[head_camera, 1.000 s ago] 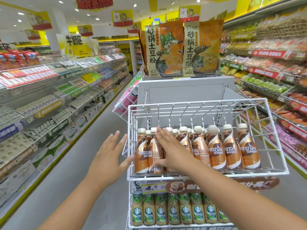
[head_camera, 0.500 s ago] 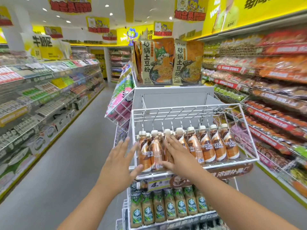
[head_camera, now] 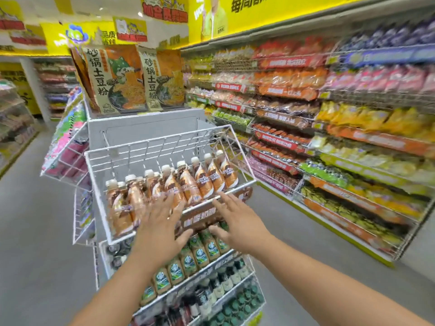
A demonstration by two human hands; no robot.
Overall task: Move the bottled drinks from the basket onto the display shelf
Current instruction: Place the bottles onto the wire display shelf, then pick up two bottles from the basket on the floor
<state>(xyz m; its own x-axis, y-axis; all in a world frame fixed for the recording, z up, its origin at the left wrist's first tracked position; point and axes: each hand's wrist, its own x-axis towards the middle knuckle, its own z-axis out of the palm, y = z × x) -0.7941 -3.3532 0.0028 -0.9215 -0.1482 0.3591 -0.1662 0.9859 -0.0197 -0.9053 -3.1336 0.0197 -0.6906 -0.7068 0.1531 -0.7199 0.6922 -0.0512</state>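
Reaching forward with both bare forearms, the person holds the left hand [head_camera: 160,222] and right hand [head_camera: 237,222] flat, fingers spread, gripping nothing. Both hover at the front rail of the white wire display basket [head_camera: 131,152]. Behind it, brown plastic coffee bottles with white caps [head_camera: 186,184] stand packed in tilted, blurred rows.

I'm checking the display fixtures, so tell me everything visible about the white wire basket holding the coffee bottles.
The white wire basket is a coated metal grid, open at the top, with sides flaring outward, hung on a grey panel on the rack. It looks tilted in the head view. Brown coffee bottles with white caps stand along its front. A brown label strip runs under its front rail. The left hand is spread in front of that rail; contact is unclear.
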